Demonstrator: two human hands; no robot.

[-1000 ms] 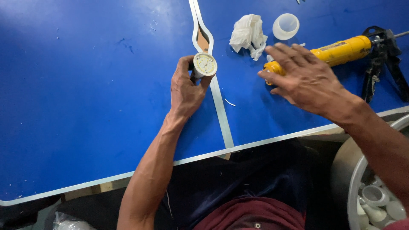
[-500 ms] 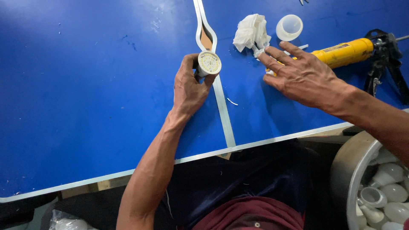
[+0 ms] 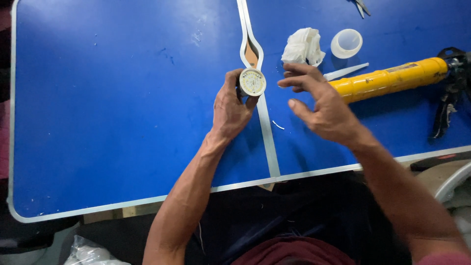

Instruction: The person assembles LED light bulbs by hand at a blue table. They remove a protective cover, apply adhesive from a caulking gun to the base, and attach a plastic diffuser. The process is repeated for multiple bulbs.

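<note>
Blue folding counter (image 3: 122,122) carried everything. I saw my left hand (image 3: 230,110) pinching one round white plastic disc (image 3: 252,82) over the centre seam, while my right hand (image 3: 321,108) hovered spread, holding nothing, near one yellow caulking gun (image 3: 392,78), one crumpled white tissue (image 3: 302,46) and one translucent cap (image 3: 346,43).

Blue folding table (image 3: 122,98), split down the middle by a pale seam with a handle cut-out. On the right half: crumpled white cloth (image 3: 302,46), translucent round cup (image 3: 346,43), white nozzle (image 3: 346,71), yellow caulking gun (image 3: 392,78), and metal pliers (image 3: 362,7) by the far edge.
</note>
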